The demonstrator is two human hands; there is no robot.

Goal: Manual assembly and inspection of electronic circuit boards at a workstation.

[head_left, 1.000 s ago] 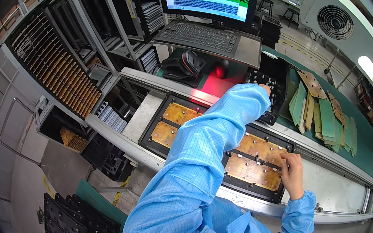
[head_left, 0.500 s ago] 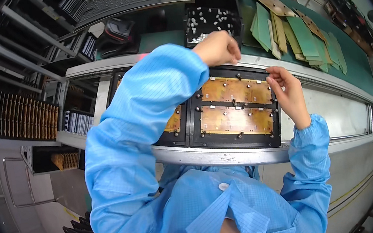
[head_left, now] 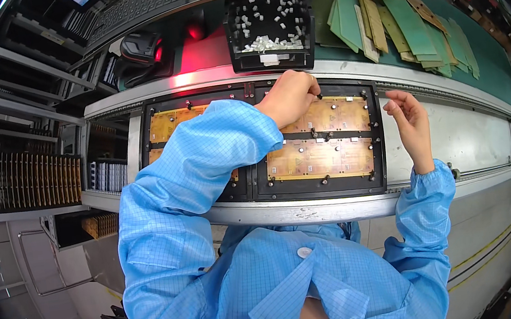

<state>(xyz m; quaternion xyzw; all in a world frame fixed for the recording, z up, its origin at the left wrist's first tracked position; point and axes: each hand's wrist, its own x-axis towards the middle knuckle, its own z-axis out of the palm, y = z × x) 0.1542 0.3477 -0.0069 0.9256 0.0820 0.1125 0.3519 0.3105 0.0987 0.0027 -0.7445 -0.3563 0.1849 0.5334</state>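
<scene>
A black carrier frame (head_left: pixel 320 190) lies across the metal rails and holds copper-coloured circuit boards (head_left: pixel 332 158), which carry small white connectors and are held by small black knobs. My left hand (head_left: pixel 289 96) is closed over the far edge of the upper right board, its fingertips pinched at a small black knob (head_left: pixel 319 96). The sleeve of that arm hides part of the boards on the left. My right hand (head_left: pixel 410 122), holding nothing, hovers just right of the carrier frame with its fingers apart and loosely curved.
Behind the rail stands a black bin (head_left: pixel 273 61) with many small white connectors. A scanner (head_left: pixel 141 49) glows red near the keyboard (head_left: pixel 135 10). Green and tan board strips (head_left: pixel 408 29) lie at the far right. Slotted racks of boards (head_left: pixel 22 178) stand at left.
My left hand came down from in front of the connector bin onto the upper right board. My right hand drew away from the carrier's right edge. The scanner's red glow is now stronger.
</scene>
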